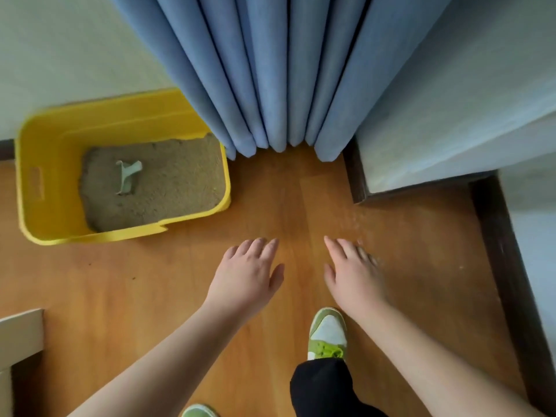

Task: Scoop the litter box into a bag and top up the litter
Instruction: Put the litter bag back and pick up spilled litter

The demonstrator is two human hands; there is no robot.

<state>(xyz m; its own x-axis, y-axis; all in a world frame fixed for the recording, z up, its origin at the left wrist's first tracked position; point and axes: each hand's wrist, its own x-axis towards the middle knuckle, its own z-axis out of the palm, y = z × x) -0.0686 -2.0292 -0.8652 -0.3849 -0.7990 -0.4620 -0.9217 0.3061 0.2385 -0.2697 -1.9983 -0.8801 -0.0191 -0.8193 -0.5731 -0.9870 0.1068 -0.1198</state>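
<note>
A yellow litter box (pixel 39 182) stands on the wooden floor at the left, against the wall. Brownish litter (pixel 168 182) fills its bottom. A pale green scoop (pixel 128 176) lies in the litter, left of the middle. My left hand (pixel 249 272) and my right hand (pixel 352 272) hover side by side over the floor, palms down, fingers straight, holding nothing. Both hands are to the right of the box and nearer to me than it. No bag is in view.
Blue curtains (pixel 285 70) hang to the floor behind the box's right corner. A dark skirting board (pixel 505 266) runs along the wall step at the right. A pale box corner (pixel 21 335) shows at the lower left. My green and white shoe (pixel 328 335) stands on the floor below my right hand.
</note>
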